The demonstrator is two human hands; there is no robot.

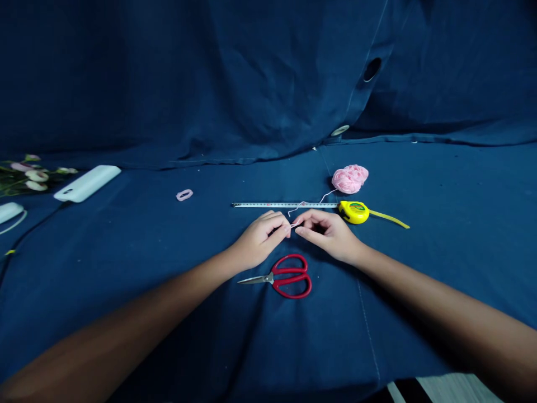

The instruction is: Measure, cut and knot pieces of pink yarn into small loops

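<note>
My left hand [263, 235] is closed, its thumb and fingers pinching a short piece of pale pink yarn [293, 225]. Close beside it, my right hand [329, 230] has its thumb and forefinger at the other end of that yarn. Just beyond both hands lies a pulled-out tape measure [354, 212] with a yellow case, its blade running left. A pink ball of yarn [349, 179] rests behind the case, and its loose strand trails across the blade. Red-handled scissors [289, 277] lie below my hands, blades pointing left.
A small pink yarn loop [184, 195] lies to the left on the blue cloth [168, 240]. Farther left are a white device [89, 183] with a dark cable and some artificial-looking flowers [36, 176]. A blue curtain [210, 84] hangs at the back.
</note>
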